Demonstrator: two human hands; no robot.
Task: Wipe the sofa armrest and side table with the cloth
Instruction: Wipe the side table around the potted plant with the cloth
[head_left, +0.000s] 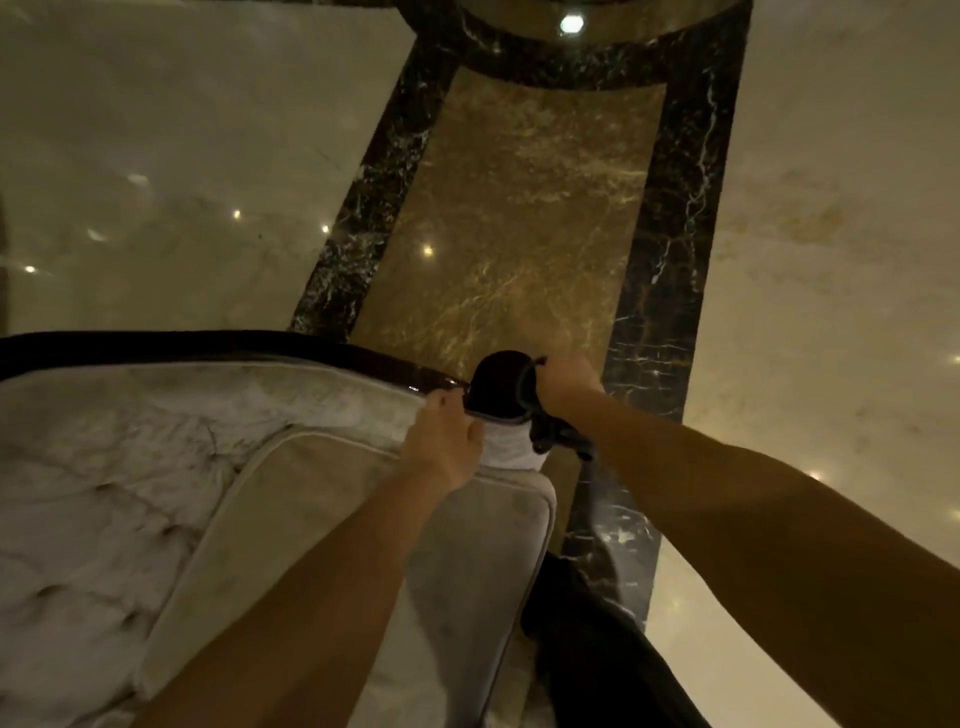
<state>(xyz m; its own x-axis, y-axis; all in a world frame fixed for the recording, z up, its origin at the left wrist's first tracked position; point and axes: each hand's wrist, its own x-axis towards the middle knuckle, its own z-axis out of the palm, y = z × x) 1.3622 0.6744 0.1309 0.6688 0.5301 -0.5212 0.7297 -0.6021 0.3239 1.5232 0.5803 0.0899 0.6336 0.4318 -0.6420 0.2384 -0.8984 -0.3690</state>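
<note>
The sofa armrest has a dark glossy wooden rail above pale tufted upholstery and ends in a rounded dark knob. My right hand is closed on a dark cloth, pressing it against that knob, and a tail of the cloth hangs below the wrist. Just left of the knob, my left hand grips the pale padded end of the armrest with its fingers curled over it. No side table shows in this view.
A beige seat cushion lies under my left forearm. Beyond the sofa is polished marble floor with black veined borders. My dark trouser leg stands between the sofa and the floor at the right.
</note>
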